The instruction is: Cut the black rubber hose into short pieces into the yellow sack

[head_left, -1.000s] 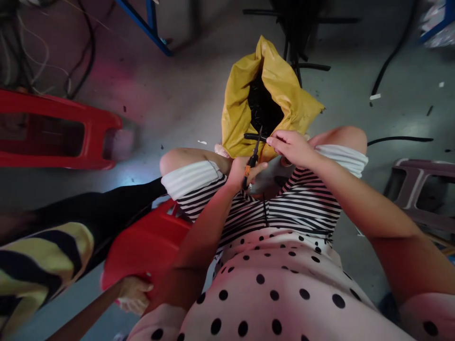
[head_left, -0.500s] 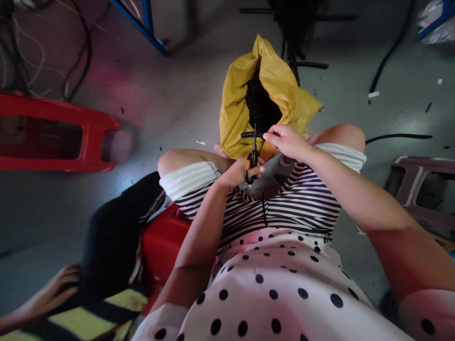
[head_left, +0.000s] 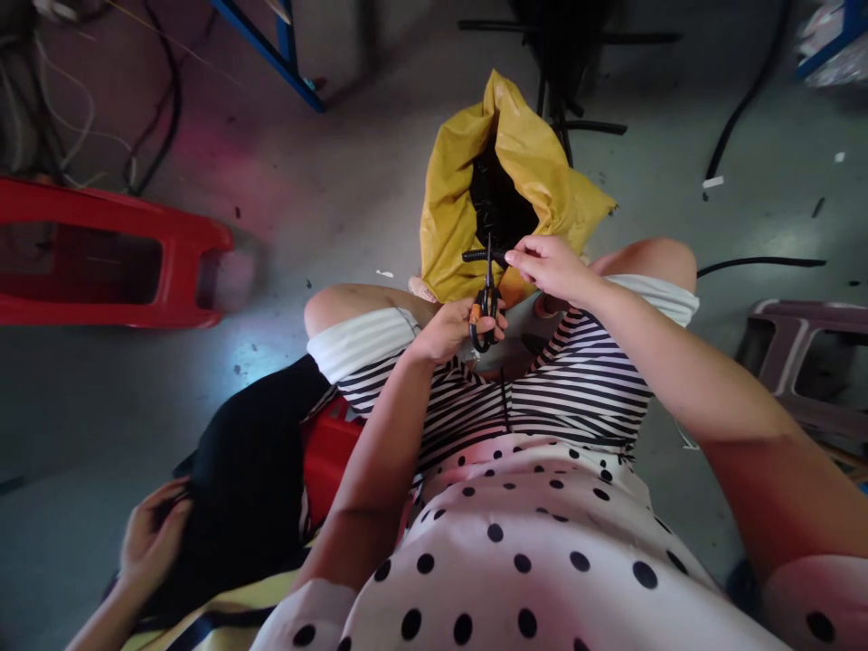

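Note:
Between my knees stands a yellow sack [head_left: 448,199], its mouth open over dark contents. My left hand [head_left: 456,330] is wrapped round the handles of black scissors [head_left: 485,307] with an orange patch. Their blades point away from me and cross a short black ribbed tube [head_left: 475,257] at the sack's near edge. The tube's right end is pinched between the fingertips of my right hand [head_left: 546,267]. Whether the blades have cut into the tube cannot be made out.
At the left are a red stool [head_left: 193,258] and a seated person's hand [head_left: 155,533] by dark clothing. A greyish stool [head_left: 779,348] stands right. Black tubes [head_left: 597,127] lie beyond the sack; blue metal legs [head_left: 268,54] rise at the upper left.
The other person's hand and dark-clothed leg at the lower left have shifted to the right and nearer to me. My hands, the scissors and the tube have hardly moved.

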Demonstrator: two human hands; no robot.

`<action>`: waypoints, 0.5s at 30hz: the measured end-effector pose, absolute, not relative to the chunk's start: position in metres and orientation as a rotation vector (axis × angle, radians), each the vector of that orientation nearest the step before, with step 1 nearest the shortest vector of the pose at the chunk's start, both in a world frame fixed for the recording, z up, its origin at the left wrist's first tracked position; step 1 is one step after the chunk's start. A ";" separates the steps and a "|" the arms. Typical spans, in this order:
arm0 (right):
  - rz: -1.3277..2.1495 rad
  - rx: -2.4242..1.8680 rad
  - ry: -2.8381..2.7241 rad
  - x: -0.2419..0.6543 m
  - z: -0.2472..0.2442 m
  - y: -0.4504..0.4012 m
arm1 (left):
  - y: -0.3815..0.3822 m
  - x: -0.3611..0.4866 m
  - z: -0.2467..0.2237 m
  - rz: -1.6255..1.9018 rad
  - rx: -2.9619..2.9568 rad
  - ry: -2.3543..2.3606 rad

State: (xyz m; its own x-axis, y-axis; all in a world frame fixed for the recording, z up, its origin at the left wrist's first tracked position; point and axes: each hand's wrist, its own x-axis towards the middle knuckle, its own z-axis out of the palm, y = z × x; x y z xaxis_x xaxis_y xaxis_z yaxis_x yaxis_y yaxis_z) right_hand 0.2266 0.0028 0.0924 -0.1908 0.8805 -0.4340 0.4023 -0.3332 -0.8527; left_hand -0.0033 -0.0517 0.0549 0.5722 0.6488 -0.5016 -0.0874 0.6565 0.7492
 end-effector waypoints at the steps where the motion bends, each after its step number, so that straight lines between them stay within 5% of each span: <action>1: 1.563 -1.652 -1.447 0.226 0.092 0.002 | -0.054 -0.002 0.055 0.505 0.732 0.868; 11: 2.431 -1.233 -0.776 0.263 0.099 0.000 | -0.058 -0.013 0.066 0.556 0.669 0.705; 15: 2.366 -1.114 -0.765 0.230 0.099 -0.035 | -0.058 -0.018 0.069 0.467 0.666 0.647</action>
State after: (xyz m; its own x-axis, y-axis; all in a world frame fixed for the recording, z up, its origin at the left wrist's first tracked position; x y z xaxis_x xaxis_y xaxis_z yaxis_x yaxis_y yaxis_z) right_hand 0.2304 -0.0345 0.0989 -0.5944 0.5716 -0.5657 -0.1320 -0.7632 -0.6325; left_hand -0.0176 -0.0579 0.0692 0.7090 0.5843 -0.3947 -0.1910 0.6980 0.6902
